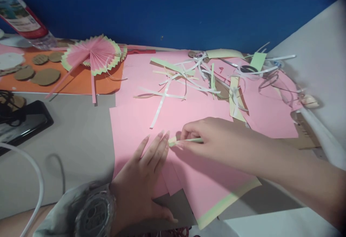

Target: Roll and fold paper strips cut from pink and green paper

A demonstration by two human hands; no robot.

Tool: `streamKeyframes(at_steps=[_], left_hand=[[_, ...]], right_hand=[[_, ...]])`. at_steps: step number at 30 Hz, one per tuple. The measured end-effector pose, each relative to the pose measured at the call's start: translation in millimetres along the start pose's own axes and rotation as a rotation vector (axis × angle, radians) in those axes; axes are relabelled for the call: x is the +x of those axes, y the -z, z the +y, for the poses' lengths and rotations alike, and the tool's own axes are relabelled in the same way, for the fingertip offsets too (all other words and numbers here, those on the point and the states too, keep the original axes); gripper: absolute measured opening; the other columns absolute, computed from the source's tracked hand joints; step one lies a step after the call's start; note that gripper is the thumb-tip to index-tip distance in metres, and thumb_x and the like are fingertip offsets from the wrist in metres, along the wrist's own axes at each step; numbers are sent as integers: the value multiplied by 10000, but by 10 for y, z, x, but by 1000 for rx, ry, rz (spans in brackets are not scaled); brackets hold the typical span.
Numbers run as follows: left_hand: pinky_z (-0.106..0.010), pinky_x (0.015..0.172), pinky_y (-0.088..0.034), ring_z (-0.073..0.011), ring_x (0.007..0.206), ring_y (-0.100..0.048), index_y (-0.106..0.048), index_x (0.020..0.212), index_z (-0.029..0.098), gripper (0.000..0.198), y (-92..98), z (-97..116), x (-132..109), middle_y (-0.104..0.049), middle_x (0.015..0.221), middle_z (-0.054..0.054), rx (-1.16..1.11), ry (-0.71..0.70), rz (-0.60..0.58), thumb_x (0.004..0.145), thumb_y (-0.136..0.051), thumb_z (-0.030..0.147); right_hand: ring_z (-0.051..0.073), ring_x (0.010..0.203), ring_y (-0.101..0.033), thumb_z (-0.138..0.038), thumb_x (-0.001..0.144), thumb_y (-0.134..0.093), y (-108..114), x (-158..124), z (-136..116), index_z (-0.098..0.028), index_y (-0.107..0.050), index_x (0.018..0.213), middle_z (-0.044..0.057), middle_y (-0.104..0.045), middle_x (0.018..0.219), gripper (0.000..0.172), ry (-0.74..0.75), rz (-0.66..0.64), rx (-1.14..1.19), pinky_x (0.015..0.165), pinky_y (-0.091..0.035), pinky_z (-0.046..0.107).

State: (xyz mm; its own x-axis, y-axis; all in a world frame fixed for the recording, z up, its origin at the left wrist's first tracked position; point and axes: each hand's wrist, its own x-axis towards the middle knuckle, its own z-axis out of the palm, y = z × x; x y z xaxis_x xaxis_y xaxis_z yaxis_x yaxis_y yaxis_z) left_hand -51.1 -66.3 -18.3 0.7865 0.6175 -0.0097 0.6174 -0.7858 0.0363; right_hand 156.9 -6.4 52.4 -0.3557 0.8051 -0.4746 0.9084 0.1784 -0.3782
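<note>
My left hand [143,174] lies flat with fingers stretched out on a pink paper sheet [189,179] that has a pale green band along its lower edge. A grey wristwatch [94,213] sits on that wrist. My right hand [213,139] reaches in from the right, and its fingers pinch a thin pale green folded paper strip [183,141]. The strip's tip meets the fingertips of my left hand on the pink sheet.
Several loose white and green paper strips [186,78] lie on more pink sheets behind. A pink and green pleated paper fan [92,55] and brown card discs [44,76] rest on orange paper at the left. A black phone [24,123] and a white cable [35,172] lie near left.
</note>
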Motion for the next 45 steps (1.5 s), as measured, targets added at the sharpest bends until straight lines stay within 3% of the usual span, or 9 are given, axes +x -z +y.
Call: streamKeyframes(at_steps=[10,15,22,32,45], left_hand=[[-464,1129,-1,-304,1404,-95,-205,1449,71,1085,-2,-11,-36,-124,1535,-130,-137,6,-25,681,-253,837],[-468,1121,6,-323,1401,-101,-223,1445,78,1095,8,-46,-49,-132,1526,-175,-148,7,-44,663,-296,841],[-491,1113,-38,-310,1405,-99,-310,1423,223,1029,24,-6,-35,-145,1527,-163,-148,45,-50,610,-386,850],[-450,1123,1,-297,1400,-114,-334,1416,178,978,-4,-29,-44,-206,1522,-117,-134,-8,-14,681,-318,823],[-453,1114,1,-308,1399,-121,-335,1412,168,943,6,-56,-46,-233,1504,-163,-128,-27,-45,713,-313,800]], right_hand=[[105,543,-386,-351,905,-381,-356,-10,84,-197,-434,653,-41,-432,598,300,-31,80,201,491,-223,251],[101,552,-441,-322,899,-405,-392,-34,85,-232,-537,758,-57,-554,662,213,-73,89,317,495,-270,235],[111,595,-499,-303,896,-422,-357,5,53,-232,-562,756,-51,-592,681,210,-38,62,385,519,-291,235],[116,571,-474,-260,880,-444,-419,50,30,-232,-523,750,-51,-565,653,154,-55,104,275,498,-251,241],[126,621,-487,-208,887,-427,-457,40,12,-220,-443,749,-43,-570,695,140,8,113,254,548,-269,260]])
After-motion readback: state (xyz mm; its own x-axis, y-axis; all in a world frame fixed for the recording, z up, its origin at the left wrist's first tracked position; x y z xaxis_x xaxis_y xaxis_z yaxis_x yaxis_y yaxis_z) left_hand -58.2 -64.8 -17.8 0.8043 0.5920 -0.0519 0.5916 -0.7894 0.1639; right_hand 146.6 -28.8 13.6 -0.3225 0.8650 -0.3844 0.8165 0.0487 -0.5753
